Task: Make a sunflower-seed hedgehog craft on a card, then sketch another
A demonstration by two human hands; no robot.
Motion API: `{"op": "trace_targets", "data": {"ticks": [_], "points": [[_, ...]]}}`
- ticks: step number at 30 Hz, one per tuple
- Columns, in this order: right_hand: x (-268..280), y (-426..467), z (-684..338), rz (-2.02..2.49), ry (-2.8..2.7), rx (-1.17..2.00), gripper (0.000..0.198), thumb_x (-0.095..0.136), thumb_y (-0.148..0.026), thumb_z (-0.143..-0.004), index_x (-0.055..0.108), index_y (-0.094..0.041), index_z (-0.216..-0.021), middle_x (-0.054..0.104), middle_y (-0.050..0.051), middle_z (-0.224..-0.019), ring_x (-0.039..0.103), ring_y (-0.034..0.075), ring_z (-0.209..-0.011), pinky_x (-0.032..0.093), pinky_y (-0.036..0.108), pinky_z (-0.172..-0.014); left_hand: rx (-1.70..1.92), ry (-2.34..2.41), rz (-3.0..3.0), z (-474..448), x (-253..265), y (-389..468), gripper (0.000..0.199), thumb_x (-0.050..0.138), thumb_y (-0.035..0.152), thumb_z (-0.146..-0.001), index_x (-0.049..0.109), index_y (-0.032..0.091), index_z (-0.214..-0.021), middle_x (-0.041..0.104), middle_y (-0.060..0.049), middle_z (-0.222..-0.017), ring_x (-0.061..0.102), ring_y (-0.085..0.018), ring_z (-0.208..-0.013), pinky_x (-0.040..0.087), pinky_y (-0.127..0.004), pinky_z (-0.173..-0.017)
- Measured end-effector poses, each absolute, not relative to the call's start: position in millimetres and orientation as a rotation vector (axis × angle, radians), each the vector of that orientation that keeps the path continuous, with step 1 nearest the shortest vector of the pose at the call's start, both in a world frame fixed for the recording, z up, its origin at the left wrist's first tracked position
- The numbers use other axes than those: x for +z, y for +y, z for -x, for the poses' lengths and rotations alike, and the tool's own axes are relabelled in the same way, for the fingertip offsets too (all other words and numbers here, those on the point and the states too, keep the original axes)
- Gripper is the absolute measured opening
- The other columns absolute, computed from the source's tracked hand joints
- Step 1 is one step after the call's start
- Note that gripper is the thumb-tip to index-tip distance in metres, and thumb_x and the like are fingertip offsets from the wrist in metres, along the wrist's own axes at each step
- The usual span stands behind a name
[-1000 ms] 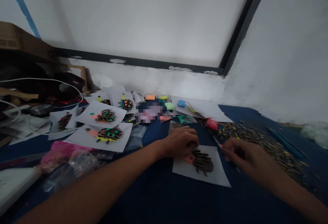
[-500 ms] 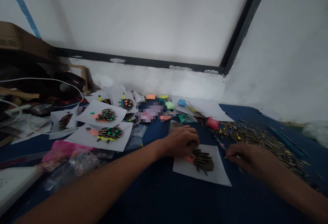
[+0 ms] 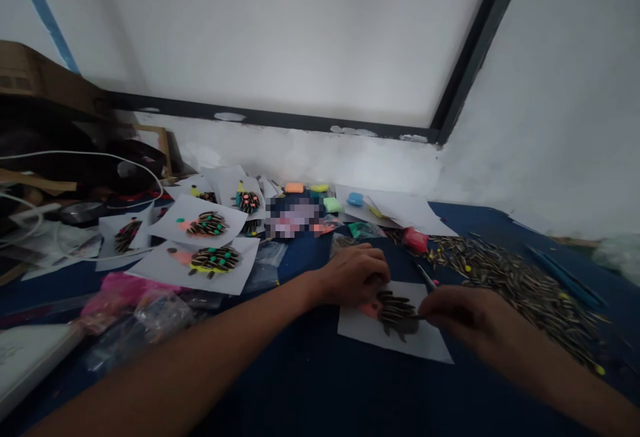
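A white paper sheet (image 3: 425, 347) lies on the blue table, carrying a hedgehog figure with an orange face (image 3: 370, 308), a dark brown body (image 3: 409, 325) and striped sunflower seeds (image 3: 393, 306) stuck along its back. My left hand (image 3: 353, 276) rests over the sheet's upper left edge, fingers curled; anything inside them is hidden. My right hand (image 3: 463, 314) pinches a small sunflower seed (image 3: 421, 318) at the right side of the hedgehog's body. Just beyond my right hand lies a thin pointed tool (image 3: 427, 277), its other end covered.
Sunflower seeds (image 3: 520, 277) are heaped at the right beside a blue strip-like object (image 3: 567, 277). Finished-looking hedgehog sheets (image 3: 240, 284) overlap at the left. Coloured clay packs, including a red one (image 3: 415, 240) and a blue one (image 3: 355, 199), sit along the back. Plastic bags (image 3: 163, 317) lie at the left.
My right hand has moved left from beside the seed heap to the hedgehog's right side, bringing the sunflower seed with it. My left hand has stayed in place.
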State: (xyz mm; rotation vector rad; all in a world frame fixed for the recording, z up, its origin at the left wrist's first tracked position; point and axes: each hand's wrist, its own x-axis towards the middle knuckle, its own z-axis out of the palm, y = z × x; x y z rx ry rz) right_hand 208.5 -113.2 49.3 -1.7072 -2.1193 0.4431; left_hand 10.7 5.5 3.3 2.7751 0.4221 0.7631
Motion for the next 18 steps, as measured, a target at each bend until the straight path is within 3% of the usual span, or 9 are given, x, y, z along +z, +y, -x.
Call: {"op": "trace_targets", "data": {"ticks": [5, 14, 18], "points": [[48, -112, -202, 1.769, -2.141, 0.581, 0.021, 0.052, -0.032, -0.085, 0.071, -0.023, -0.083, 0.068, 0.002, -0.067, 0.057, 0.015, -0.055, 0.040, 0.024, -0.049, 0.750, 0.433, -2.781, -11, 4, 5, 0.015, 0.052, 0.009, -0.083, 0.066, 0.016, -0.083, 0.065, -0.003, -0.092, 0.055, -0.013, -0.083, 0.042, -0.024, -0.079], [43, -112, -197, 1.689, -2.178, 0.495, 0.020, 0.050, -0.028, -0.086, 0.068, -0.023, -0.082, 0.070, 0.004, -0.081, 0.064, 0.017, -0.072, 0.045, 0.023, -0.057, 0.760, 0.417, -2.778, -11, 3, 6, 0.015, 0.053, 0.009, -0.082, 0.065, 0.016, -0.083, 0.065, -0.003, -0.091, 0.055, -0.013, -0.083, 0.042, -0.025, -0.079], [41, -113, -195, 1.699, -2.191, 0.421, 0.019, 0.050, -0.024, -0.085, 0.068, -0.024, -0.080, 0.070, 0.002, -0.078, 0.064, 0.017, -0.070, 0.045, 0.024, -0.059, 0.761, 0.416, -2.774, -11, 3, 6, 0.016, 0.052, 0.008, -0.081, 0.065, 0.016, -0.083, 0.065, -0.003, -0.092, 0.055, -0.013, -0.083, 0.042, -0.025, -0.079]]}}
